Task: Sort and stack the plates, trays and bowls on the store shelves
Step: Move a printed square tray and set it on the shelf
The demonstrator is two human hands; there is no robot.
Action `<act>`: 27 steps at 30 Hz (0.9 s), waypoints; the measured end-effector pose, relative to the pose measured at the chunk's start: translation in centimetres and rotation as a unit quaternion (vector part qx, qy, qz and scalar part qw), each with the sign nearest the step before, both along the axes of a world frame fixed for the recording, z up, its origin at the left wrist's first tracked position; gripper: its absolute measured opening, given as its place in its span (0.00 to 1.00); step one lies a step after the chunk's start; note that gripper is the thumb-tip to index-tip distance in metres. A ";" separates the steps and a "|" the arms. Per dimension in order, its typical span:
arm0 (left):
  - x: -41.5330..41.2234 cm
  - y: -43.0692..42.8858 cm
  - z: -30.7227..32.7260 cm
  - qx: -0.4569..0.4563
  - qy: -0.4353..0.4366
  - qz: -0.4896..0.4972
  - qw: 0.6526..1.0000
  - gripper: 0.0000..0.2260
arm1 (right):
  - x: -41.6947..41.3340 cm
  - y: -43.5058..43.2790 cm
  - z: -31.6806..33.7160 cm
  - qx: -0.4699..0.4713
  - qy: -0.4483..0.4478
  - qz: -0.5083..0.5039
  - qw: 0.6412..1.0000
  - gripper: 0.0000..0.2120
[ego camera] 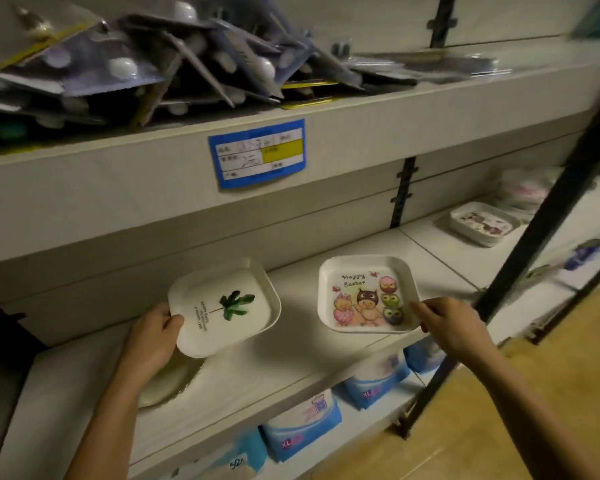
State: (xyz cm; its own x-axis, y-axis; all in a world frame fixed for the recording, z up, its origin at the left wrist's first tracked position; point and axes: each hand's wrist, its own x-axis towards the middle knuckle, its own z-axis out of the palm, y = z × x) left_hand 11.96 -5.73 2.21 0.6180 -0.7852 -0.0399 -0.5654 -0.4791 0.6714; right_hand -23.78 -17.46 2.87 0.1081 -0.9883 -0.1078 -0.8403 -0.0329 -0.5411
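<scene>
- I saw the middle shelf (274,362) carrying the plates, with blue XL packs (302,427) stowed beneath it.
- A heap of carded packets (153,64) filled the upper shelf.
- The white leaf plate (222,306) was tilted above the shelf's left part. My left hand (149,337) gripped its near corner, thumb on the rim.
- The Happy Easter plate (364,292) sat to its right, well apart. My right hand (447,323) pinched its near-right corner. I could not tell whether it lay flat.
- A stack of square trays (482,225) stood far right on the shelf.
- A round plate (167,382) lay under my left wrist.
- A blue label (257,152) hung on the upper shelf's edge.
</scene>
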 end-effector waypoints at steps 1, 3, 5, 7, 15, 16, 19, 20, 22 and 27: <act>-1.5 -0.7 0.7 -0.005 -0.002 -0.019 1.000 0.07 | -1.3 0.0 0.1 -0.002 0.000 -0.012 1.000 0.19; -4.3 -2.3 1.5 -0.016 -0.004 -0.058 0.998 0.07 | -4.1 0.0 0.2 -0.003 -0.007 -0.031 0.999 0.19; -7.3 -3.8 2.1 -0.016 -0.002 -0.094 0.995 0.07 | -7.2 0.1 0.3 -0.012 -0.018 -0.045 0.999 0.18; -10.3 -5.4 2.3 -0.016 -0.003 -0.124 0.992 0.06 | -10.4 0.1 0.5 -0.017 -0.023 -0.056 0.998 0.18; -24.9 -10.7 2.4 -0.023 -0.026 -0.190 0.981 0.07 | -25.3 -0.8 0.0 -0.023 0.002 -0.115 0.993 0.23; -26.8 -11.3 2.2 -0.026 -0.027 -0.199 0.979 0.07 | -27.2 -1.1 -0.2 -0.026 0.001 -0.124 0.992 0.23; -32.5 -13.0 1.7 -0.032 -0.023 -0.226 0.973 0.08 | -32.6 -1.8 -0.8 -0.029 0.010 -0.144 0.989 0.23; -34.3 -13.6 1.5 -0.034 -0.021 -0.233 0.972 0.07 | -34.2 -2.1 -0.9 -0.026 0.010 -0.150 0.988 0.23; -37.9 -14.7 1.3 -0.037 -0.015 -0.243 0.969 0.07 | -37.3 -2.7 -0.9 -0.021 0.009 -0.164 0.986 0.23; -45.0 -17.4 0.9 -0.031 0.011 -0.256 0.966 0.09 | -43.3 -4.5 -1.0 -0.022 0.032 -0.199 0.979 0.21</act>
